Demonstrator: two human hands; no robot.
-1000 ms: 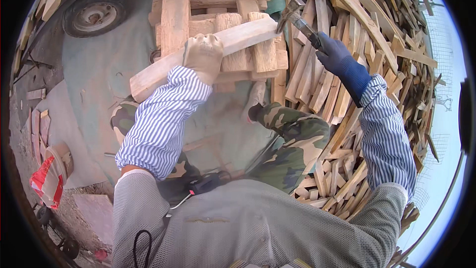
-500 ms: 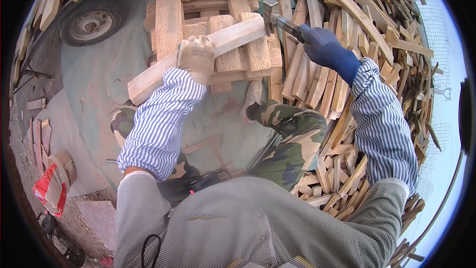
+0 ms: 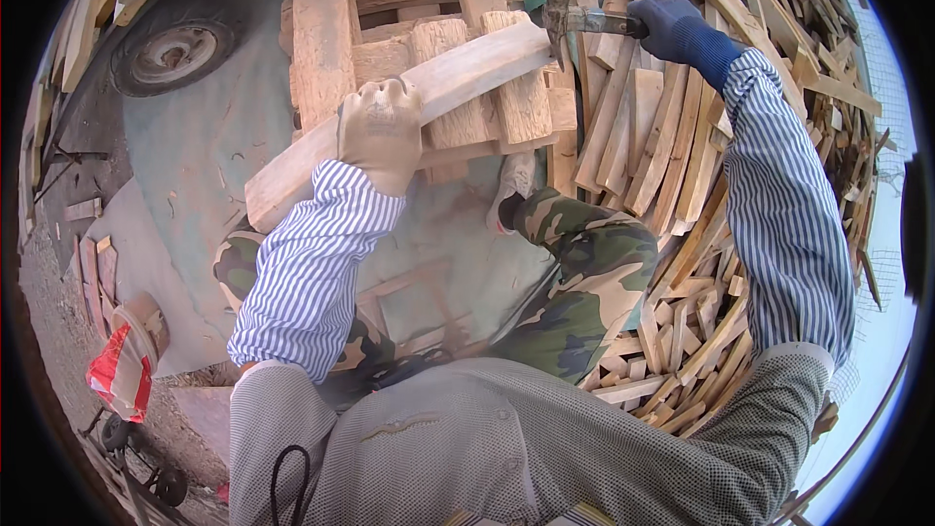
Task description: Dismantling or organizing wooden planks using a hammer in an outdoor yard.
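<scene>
My left hand (image 3: pixel 381 131), in a pale work glove, is closed round a long wooden beam (image 3: pixel 477 68). The beam slants from lower left to upper right across a stack of thick wood blocks (image 3: pixel 324 39). In a dark blue glove, my right hand (image 3: pixel 672 31) grips the handle of a claw hammer (image 3: pixel 560 15). The hammer's metal head is at the beam's upper right end; whether it touches the wood or a nail there I cannot tell.
A large heap of split wood strips (image 3: pixel 672 146) fills the right side. A wheel (image 3: pixel 173 56) lies at upper left on a greenish sheet (image 3: pixel 234 156). At lower left stands a bucket (image 3: pixel 144 326) with a red and white bag (image 3: pixel 122 375). My camouflage-clad knees flank the work.
The hammer and my right hand have moved right and slightly up, and the hammer is now more level. My left hand stays on the beam. The view has shifted a little.
</scene>
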